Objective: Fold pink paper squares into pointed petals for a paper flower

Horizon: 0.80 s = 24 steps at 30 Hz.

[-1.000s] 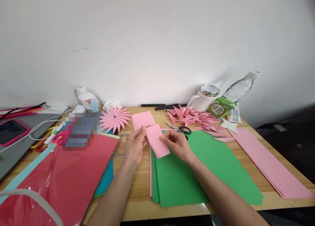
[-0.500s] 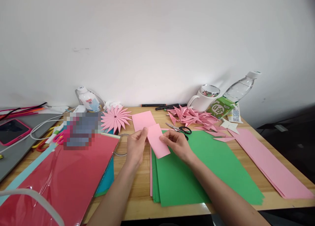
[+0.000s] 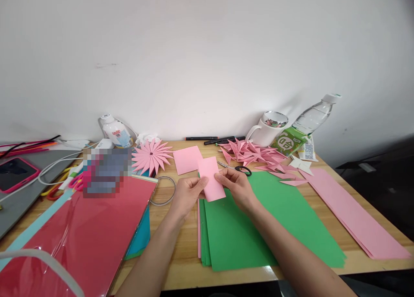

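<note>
A folded-looking pink paper rectangle (image 3: 211, 180) is held up between both hands over the left edge of a green paper stack (image 3: 274, 223). My left hand (image 3: 186, 195) pinches its left edge, thumb on the front face. On the opposite edge, my right hand (image 3: 236, 186) grips it between thumb and fingers. Behind the hands, a pink paper square (image 3: 186, 160) lies on the table. Black-handled scissors (image 3: 243, 170) rest just beyond my right hand, partly hidden. Folded pink paper points (image 3: 252, 152) are heaped farther back, and a pink pleated paper rosette (image 3: 152, 156) lies at the left.
A roll of tape (image 3: 164, 191) lies left of my left hand, near red paper in a clear sleeve (image 3: 106, 228). Along the back stand a white mug (image 3: 267, 131), a green box (image 3: 287, 141) and a leaning water bottle (image 3: 315, 116). Pink strips (image 3: 352, 215) lie at right.
The pink paper has turned more upright and risen slightly. My left hand has moved right and lower along its edge, closer to my right hand, uncovering more of the tape roll.
</note>
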### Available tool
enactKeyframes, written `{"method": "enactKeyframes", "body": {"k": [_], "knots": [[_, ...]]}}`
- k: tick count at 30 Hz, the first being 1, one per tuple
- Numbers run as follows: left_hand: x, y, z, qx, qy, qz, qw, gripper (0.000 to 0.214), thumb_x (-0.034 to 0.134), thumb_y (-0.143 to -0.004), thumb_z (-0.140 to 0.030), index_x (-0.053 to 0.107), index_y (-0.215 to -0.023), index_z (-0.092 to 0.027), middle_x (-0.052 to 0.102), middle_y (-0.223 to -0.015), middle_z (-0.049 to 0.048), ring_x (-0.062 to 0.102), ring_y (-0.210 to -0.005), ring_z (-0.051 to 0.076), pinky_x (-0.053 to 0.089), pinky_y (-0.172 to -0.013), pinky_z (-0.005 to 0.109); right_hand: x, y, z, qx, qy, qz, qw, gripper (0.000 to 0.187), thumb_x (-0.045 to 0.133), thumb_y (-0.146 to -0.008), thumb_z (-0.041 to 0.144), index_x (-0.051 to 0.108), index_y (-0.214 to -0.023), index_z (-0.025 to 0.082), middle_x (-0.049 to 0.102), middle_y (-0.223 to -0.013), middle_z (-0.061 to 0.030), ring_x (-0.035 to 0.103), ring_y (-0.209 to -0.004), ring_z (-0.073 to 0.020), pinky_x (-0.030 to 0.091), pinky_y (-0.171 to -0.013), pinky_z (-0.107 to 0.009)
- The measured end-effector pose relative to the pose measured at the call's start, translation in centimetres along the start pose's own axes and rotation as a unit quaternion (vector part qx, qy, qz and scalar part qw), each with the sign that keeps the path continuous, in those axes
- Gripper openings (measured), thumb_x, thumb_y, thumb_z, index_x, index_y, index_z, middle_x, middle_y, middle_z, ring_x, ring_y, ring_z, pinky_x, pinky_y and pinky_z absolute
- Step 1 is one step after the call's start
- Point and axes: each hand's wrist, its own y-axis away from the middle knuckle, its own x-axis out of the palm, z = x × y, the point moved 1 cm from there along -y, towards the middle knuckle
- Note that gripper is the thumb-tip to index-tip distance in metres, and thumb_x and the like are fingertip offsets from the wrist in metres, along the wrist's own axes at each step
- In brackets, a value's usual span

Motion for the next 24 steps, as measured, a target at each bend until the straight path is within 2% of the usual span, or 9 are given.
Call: {"method": "enactKeyframes", "body": {"k": [6, 9, 11, 14, 18, 24], "knots": [[-0.18, -0.28, 0.59, 0.027, -0.016, -0.034, 0.999, 0.038, 0.075, -0.061, -0.042, 0.057, -0.046, -0.013, 0.050, -0.046, -0.0036, 0.048, -0.044, 0.008, 0.043, -0.043, 0.018, 0.00, -0.02, -0.17, -0.003, 0.002, 0.007, 1.000, 0.037, 0.077, -0.057, 0.048, 0.059, -0.060, 0.015, 0.055, -0.057, 0.0020, 0.045, -0.052, -0.0090, 0.038, -0.051, -0.023], [-0.07, -0.17, 0.44, 0.013, -0.005, -0.022, 1.000, 0.039, 0.072, -0.064, -0.049, 0.062, -0.054, -0.013, 0.057, -0.051, -0.0008, 0.054, -0.046, 0.011, 0.048, -0.046, 0.021, -0.10, -0.07, -0.19, -0.006, 0.002, -0.005, 1.000, 0.038, 0.078, -0.055, 0.048, 0.060, -0.060, 0.015, 0.055, -0.057, 0.0016, 0.046, -0.052, -0.0091, 0.038, -0.050, -0.023], [0.09, -0.02, 0.24, -0.027, 0.014, 0.011, 0.999, 0.041, 0.072, -0.064, -0.052, 0.066, -0.065, -0.011, 0.063, -0.058, 0.0040, 0.060, -0.049, 0.014, 0.051, -0.048, 0.024, -0.21, -0.16, -0.25, -0.011, 0.003, -0.020, 1.000, 0.039, 0.078, -0.054, 0.050, 0.060, -0.060, 0.015, 0.056, -0.057, 0.0016, 0.046, -0.051, -0.0093, 0.038, -0.049, -0.023], [0.28, 0.21, -0.02, -0.083, 0.035, 0.049, 0.995, 0.042, 0.078, -0.059, -0.046, 0.068, -0.074, -0.009, 0.068, -0.066, 0.0098, 0.066, -0.053, 0.019, 0.055, -0.052, 0.027, -0.34, -0.33, -0.41, -0.019, 0.000, -0.039, 0.999, 0.041, 0.078, -0.054, 0.051, 0.059, -0.060, 0.016, 0.055, -0.055, 0.0017, 0.045, -0.050, -0.0092, 0.038, -0.046, -0.023], [0.28, 0.27, -0.13, -0.088, 0.041, 0.045, 0.994, 0.037, 0.080, -0.059, -0.039, 0.069, -0.077, -0.008, 0.071, -0.073, 0.0120, 0.069, -0.060, 0.022, 0.057, -0.057, 0.030, -0.34, -0.41, -0.54, -0.023, -0.012, -0.036, 0.999, 0.040, 0.078, -0.055, 0.050, 0.059, -0.061, 0.016, 0.055, -0.055, 0.0021, 0.046, -0.050, -0.0090, 0.039, -0.046, -0.023], [0.23, 0.25, -0.16, -0.089, 0.042, 0.043, 0.994, 0.034, 0.079, -0.061, -0.036, 0.069, -0.077, -0.008, 0.071, -0.074, 0.0123, 0.069, -0.059, 0.022, 0.057, -0.056, 0.030, -0.15, -0.26, -0.20, -0.013, -0.024, -0.032, 0.999, 0.037, 0.078, -0.057, 0.048, 0.059, -0.060, 0.016, 0.055, -0.054, 0.0030, 0.045, -0.049, -0.0084, 0.038, -0.046, -0.023]]}}
